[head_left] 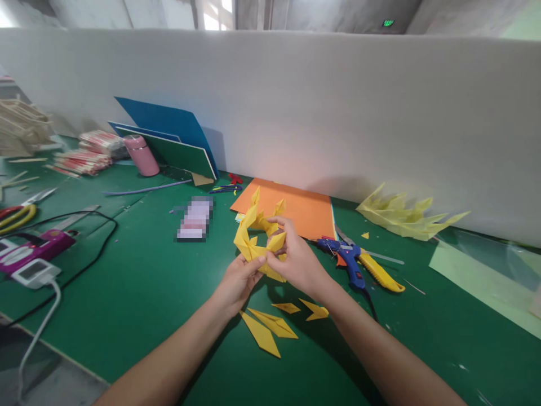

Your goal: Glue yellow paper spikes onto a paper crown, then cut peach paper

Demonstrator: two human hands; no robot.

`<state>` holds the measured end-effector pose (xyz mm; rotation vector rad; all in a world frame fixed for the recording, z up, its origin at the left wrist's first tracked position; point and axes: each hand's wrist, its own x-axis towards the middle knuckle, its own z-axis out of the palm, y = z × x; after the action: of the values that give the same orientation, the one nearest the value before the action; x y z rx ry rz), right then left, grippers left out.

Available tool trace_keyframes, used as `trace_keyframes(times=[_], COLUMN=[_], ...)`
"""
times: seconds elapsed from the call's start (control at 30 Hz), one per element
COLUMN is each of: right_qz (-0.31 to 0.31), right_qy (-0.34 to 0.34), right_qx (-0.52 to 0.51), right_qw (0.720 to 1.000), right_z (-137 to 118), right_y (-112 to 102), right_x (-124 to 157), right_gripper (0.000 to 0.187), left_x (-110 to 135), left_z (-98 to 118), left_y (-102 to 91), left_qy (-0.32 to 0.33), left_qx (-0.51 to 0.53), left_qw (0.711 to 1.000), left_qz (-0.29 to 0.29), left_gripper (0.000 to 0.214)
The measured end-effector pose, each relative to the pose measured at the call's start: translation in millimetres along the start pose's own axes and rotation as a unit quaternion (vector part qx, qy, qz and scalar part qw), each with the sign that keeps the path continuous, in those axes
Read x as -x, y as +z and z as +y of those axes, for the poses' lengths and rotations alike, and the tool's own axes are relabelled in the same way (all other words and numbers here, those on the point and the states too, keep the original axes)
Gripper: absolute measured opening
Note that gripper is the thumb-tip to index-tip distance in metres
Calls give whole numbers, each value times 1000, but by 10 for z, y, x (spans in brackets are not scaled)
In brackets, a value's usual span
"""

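Observation:
Both my hands hold a ring of folded yellow paper points (253, 234) just above the green table. My left hand (239, 282) pinches its lower edge from below with thumb and fingers closed on the paper. My right hand (291, 256) grips the right side, fingers curled over the ring's rim. Several loose folded yellow paper pieces (270, 327) lie on the green mat beneath my wrists.
An orange paper sheet (304, 208) lies behind the ring. A blue glue gun (349, 259) and a yellow utility knife (380, 273) sit to the right, pale yellow folded paper (401, 217) by the white wall. At left are a pink bottle (141, 155), blue and green boards (177, 135), cables (84, 254) and scissors (21, 211).

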<state>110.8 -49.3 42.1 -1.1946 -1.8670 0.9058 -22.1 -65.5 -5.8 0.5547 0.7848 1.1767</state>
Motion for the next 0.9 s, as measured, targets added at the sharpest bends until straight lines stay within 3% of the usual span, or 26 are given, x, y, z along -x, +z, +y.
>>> trace_keyframes(times=[0.6,0.73,0.9], right_qz=[-8,8,-38], right_qy=[-21,-60,-68], right_qx=[-28,57,178], right_qw=[999,997,981], right_z=[8,11,136], right_y=[10,-93,-276], right_x=[11,17,46], right_gripper=[60,64,66], left_x=[0,12,22], left_z=[31,97,240], left_y=[3,-33,-77], left_qy=[8,2,-1], left_qx=[-5,4,-9], left_qw=[1000,999,1000], left_qz=[-4,47,28], left_gripper=[32,31,46])
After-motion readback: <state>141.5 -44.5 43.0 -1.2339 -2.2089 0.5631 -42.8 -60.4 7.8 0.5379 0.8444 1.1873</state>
